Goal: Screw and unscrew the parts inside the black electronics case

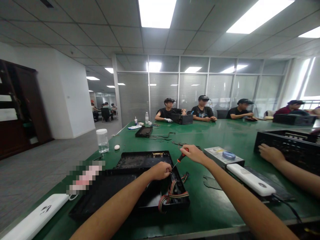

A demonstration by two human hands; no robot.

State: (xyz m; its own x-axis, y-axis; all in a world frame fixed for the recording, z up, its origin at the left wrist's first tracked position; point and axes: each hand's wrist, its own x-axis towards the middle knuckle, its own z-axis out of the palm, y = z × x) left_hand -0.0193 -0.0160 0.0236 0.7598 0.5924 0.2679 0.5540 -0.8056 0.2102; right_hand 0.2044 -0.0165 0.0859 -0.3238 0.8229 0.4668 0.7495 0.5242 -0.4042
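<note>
A screwdriver with a red and black handle is gripped in my right hand. Its shaft slants down and left, and the tip ends by the fingers of my left hand. Those fingers are pinched together at the right inner side of an open black metal case; what they hold, if anything, is hidden. Striped ribbon cables hang over the case's right front corner. Behind it lies a black panel with a small gold-coloured part near its far edge.
Left are a clear jar, a white round object and a long white device. On the right, a metal box bears a blue coil, beside a white power strip. A neighbour's hand touches a black chassis. Several people sit opposite.
</note>
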